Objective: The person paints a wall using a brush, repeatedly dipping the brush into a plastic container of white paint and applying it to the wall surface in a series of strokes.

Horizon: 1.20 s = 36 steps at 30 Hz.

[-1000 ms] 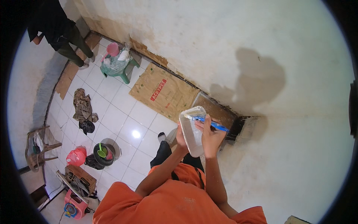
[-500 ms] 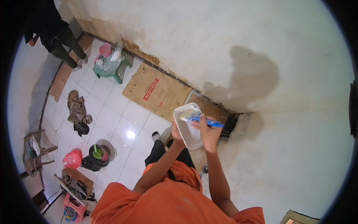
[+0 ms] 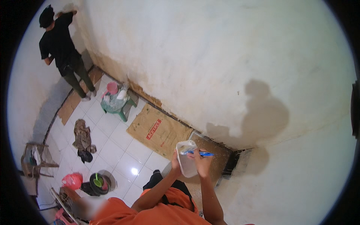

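Observation:
My left hand (image 3: 175,163) is closed on the side of a white rectangular plastic tub (image 3: 188,168), held tilted in front of my body. My right hand (image 3: 201,164) grips the blue handle of a paintbrush (image 3: 206,154) over the tub's right rim. The brush head lies inside the tub's far end, and its bristles are hard to make out. Whitish residue coats the tub's inside.
A pale plastered wall (image 3: 225,67) rises close on my right. Beside it lie a brown sack (image 3: 170,137) and a green stool (image 3: 119,107) with a pink cup. A co-worker in black (image 3: 62,45) reaches to the far wall. A dark bucket (image 3: 94,188) stands left.
The view has tilted upward, showing more of the far wall and the co-worker's whole body. My hands still hold the tub and brush; the brush lies flatter across the tub.

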Available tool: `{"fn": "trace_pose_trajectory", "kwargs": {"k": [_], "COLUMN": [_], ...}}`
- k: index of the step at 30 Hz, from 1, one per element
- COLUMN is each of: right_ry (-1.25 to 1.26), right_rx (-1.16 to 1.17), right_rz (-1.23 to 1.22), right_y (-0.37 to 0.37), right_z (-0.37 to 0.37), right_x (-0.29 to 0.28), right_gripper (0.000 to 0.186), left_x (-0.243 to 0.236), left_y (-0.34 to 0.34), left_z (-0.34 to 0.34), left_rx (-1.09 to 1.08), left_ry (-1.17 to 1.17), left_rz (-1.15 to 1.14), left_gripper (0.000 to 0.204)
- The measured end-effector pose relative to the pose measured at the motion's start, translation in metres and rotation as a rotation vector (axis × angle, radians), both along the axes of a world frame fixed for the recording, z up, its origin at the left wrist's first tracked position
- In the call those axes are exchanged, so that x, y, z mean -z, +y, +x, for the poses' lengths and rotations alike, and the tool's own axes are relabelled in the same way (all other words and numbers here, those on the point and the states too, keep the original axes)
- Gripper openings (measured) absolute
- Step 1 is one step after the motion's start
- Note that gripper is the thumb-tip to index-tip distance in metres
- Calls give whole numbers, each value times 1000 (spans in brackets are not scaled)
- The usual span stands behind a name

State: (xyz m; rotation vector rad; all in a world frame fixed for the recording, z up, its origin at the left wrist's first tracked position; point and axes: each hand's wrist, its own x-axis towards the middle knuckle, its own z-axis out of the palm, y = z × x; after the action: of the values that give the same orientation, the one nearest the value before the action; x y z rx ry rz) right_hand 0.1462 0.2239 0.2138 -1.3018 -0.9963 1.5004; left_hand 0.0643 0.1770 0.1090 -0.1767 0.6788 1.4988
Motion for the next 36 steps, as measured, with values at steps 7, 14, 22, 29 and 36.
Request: {"fn": "trace_pose_trajectory", "kwargs": {"k": [7,14,22,29,36], "right_ry": [78,509,273,205,205], "right_rx": [-73,94,274,62,-287], "right_rz": [-221,-38,366,679,407], "right_y": [20,44,157,201,195], "right_z": [11,21,-72,-167,-152], "right_x": [41,-6,37,146,169], "right_gripper": [23,47,37,52,50], "left_x": [36,62,91,155,178], "left_y": [19,25,-15,-73,-84], "left_z": [-16,-79,-189,-244,-261], "left_rx": [-28,-90,-80,-70,-40], "left_ry": [-181,-84,204,4,206], "left_rz": [152,232,137,92,-2], "left_gripper": [72,67,67,77,74]}}
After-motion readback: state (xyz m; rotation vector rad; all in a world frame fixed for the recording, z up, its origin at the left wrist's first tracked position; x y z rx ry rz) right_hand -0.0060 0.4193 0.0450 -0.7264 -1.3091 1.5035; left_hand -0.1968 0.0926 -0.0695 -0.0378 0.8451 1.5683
